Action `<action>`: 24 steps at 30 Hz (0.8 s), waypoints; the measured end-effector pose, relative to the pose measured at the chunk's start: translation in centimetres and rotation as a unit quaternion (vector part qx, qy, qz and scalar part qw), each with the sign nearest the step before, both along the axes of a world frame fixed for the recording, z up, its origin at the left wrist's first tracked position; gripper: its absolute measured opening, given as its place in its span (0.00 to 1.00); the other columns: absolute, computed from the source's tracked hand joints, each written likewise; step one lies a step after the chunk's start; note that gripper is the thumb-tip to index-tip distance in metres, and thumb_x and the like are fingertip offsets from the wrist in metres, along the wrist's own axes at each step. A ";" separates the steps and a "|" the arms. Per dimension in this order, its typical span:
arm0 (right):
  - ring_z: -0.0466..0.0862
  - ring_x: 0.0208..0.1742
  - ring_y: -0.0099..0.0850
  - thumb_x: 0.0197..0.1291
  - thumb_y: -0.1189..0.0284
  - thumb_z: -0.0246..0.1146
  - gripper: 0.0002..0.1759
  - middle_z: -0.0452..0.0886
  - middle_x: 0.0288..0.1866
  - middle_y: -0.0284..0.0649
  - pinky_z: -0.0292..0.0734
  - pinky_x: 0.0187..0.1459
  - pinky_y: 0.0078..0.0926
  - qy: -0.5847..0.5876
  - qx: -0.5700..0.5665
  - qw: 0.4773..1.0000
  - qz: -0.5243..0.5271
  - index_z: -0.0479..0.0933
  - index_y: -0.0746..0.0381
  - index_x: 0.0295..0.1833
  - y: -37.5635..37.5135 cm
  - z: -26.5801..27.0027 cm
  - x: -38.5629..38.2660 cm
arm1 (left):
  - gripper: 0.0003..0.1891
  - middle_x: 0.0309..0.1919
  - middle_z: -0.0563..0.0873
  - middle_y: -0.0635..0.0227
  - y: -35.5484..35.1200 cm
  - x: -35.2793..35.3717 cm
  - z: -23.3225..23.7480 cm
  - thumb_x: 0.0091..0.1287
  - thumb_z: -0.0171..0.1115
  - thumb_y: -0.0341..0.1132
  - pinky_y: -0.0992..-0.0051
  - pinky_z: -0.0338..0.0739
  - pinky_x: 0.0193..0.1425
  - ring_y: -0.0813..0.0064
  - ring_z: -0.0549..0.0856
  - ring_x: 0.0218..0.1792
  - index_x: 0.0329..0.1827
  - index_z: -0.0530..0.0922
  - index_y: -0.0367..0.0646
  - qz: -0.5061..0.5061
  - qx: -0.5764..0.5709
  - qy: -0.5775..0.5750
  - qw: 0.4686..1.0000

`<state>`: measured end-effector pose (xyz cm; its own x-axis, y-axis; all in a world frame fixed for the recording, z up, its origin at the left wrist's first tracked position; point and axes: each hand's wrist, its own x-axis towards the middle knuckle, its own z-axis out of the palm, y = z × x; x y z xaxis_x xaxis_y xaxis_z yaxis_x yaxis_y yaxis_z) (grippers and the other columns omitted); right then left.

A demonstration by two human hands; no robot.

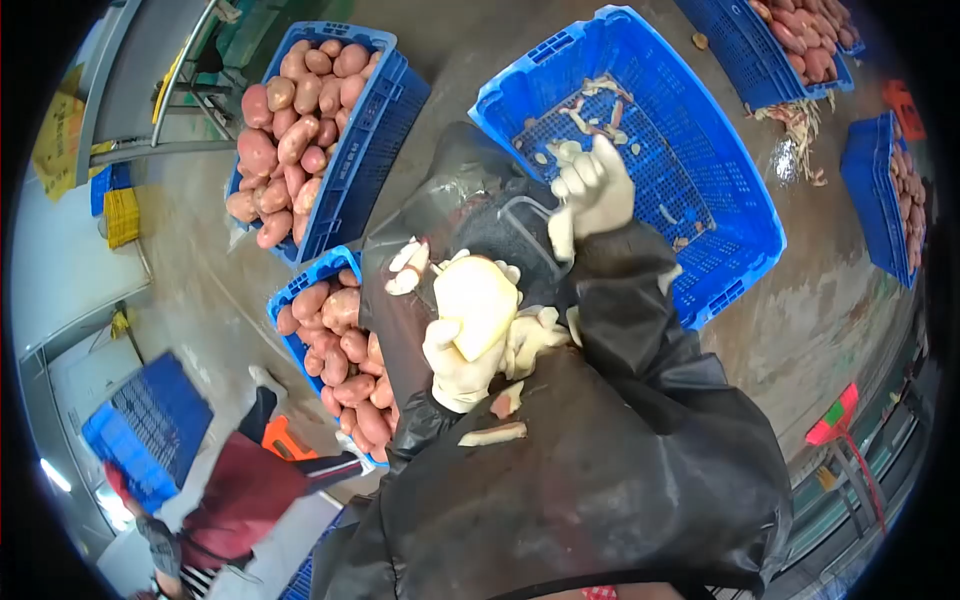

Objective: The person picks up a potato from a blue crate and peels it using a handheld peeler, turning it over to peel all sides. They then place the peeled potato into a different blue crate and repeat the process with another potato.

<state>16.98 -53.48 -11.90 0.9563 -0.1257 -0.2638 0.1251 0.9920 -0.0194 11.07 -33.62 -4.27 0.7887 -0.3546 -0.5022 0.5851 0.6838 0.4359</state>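
Note:
My left hand (460, 368), in a pale glove, is closed round the lower part of a peeled yellow potato (477, 303) above my lap. My right hand (594, 192), also gloved, is raised near the edge of a blue crate (735, 200), its fingers curled on a thin grey looped tool (532, 228). That tool lies over the dark apron and looks like a peeler. Peel strips (408, 266) rest on the apron left of the potato. A pale glove-like piece (532, 340) lies beside my left hand; folds hide its form.
Red potatoes fill a blue crate (375, 150) at upper left and another (285, 325) at my left. Peelings (600, 110) lie inside the large crate. More potato crates (735, 55) stand at upper right. A person (245, 490) in red is at lower left beside a crate (150, 430).

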 end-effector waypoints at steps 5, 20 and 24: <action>0.63 0.22 0.29 0.70 0.58 0.44 0.22 0.61 0.17 0.31 0.65 0.31 0.31 -0.081 0.081 0.990 0.078 0.63 0.55 0.23 4.6 4.5 -1.9 | 0.35 0.51 0.77 0.62 0.2 -0.3 -1.5 0.52 0.57 0.48 0.65 0.73 0.50 0.61 0.77 0.48 0.62 0.65 0.41 -0.073 -0.207 -0.075 0.973; 0.67 0.18 0.27 0.64 0.62 0.56 0.18 0.65 0.17 0.28 0.67 0.26 0.29 0.063 -0.260 0.948 0.174 0.65 0.55 0.23 4.2 4.1 -0.9 | 0.50 0.55 0.69 0.65 0.9 0.2 2.9 0.40 0.73 0.26 0.71 0.69 0.58 0.71 0.72 0.54 0.69 0.53 0.42 -0.375 0.346 -0.195 0.838; 0.71 0.15 0.26 0.62 0.66 0.58 0.15 0.68 0.14 0.28 0.66 0.20 0.23 0.042 -0.140 0.986 0.081 0.68 0.58 0.24 -0.7 -0.2 0.1 | 0.46 0.49 0.73 0.62 0.6 0.6 2.2 0.45 0.71 0.25 0.71 0.75 0.50 0.72 0.77 0.47 0.67 0.53 0.40 -0.293 0.188 -0.144 0.926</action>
